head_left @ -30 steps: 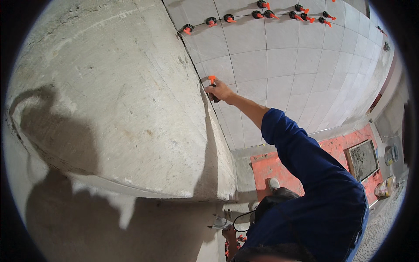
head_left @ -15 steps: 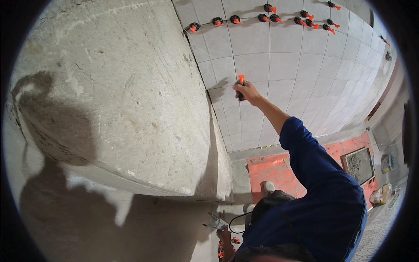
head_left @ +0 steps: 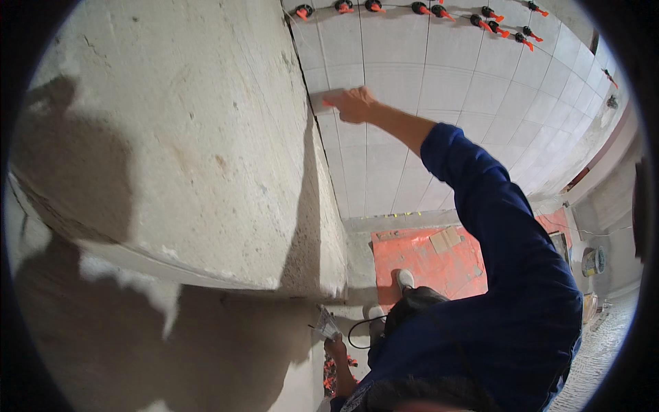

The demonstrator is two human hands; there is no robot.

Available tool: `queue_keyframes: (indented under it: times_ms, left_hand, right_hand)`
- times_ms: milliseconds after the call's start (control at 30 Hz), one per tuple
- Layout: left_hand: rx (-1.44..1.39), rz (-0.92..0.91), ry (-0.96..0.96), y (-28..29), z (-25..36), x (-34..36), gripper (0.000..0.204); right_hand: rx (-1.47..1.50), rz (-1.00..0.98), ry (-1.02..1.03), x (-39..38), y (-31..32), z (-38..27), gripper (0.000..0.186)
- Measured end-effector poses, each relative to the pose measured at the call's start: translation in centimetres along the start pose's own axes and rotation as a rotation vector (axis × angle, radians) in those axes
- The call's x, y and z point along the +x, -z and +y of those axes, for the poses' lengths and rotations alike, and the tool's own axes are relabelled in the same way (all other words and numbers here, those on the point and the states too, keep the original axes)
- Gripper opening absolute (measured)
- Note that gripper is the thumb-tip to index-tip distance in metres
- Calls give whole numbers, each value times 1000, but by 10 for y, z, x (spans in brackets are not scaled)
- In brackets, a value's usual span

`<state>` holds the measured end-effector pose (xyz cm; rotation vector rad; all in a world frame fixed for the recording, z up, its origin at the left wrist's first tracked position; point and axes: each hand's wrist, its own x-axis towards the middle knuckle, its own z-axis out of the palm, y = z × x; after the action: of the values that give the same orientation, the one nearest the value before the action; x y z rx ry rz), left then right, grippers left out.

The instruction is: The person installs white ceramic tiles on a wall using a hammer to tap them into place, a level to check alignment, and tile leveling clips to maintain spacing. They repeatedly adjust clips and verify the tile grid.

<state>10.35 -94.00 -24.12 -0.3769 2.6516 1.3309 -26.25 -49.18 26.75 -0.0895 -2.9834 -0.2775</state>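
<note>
My right hand [head_left: 353, 105] reaches out to the tiled wall [head_left: 395, 89], close to its left edge. Its fingers are closed round a tile leveler, of which only the orange tip [head_left: 328, 103] shows; the rest is hidden by the hand. Low down, my left hand [head_left: 335, 347] grips a pale, partly see-through thing [head_left: 328, 323] with thin prongs or edges; its kind is hard to make out. Along the upper tile joints sit several black tile levelers with orange handles, one of them [head_left: 303, 12] at the far left.
A rough concrete wall [head_left: 185, 137] rises on the left, meeting the tiles at a dark gap. Red sheeting [head_left: 405, 250] covers part of the floor, with a cardboard piece [head_left: 445, 239] on it. A bucket [head_left: 593, 261] stands at the right. More orange and black levelers [head_left: 331, 374] lie below my left hand.
My right hand has moved left and up along the tiles with the leveler, toward the concrete wall. The view has shifted slightly. My left hand still holds the pale thing.
</note>
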Motion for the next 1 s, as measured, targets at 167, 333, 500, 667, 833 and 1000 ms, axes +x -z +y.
queue_keyframes:
  times_ms: [167,333,500,667,833,1000]
  left_hand:
    - [50,8,76,-4,11,-14,33]
    - [-21,2,51,4,35,-27,32]
    - [-44,3,81,6,36,-30,35]
    - [-25,13,37,-1,8,-18,32]
    - [52,36,-29,-8,-8,-9,27]
    - [-105,-20,48,0,1,-6,27]
  right_hand:
    - [-261,-14,45,16,-1,1,45]
    - [-356,-4,66,-1,-12,24,39]
    - [-446,53,62,-35,-20,50,31]
    - [-425,-48,86,-83,-66,62,36]
    - [-125,-258,-78,-201,-176,70,41]
    - [63,-767,-271,-385,-313,69,42]
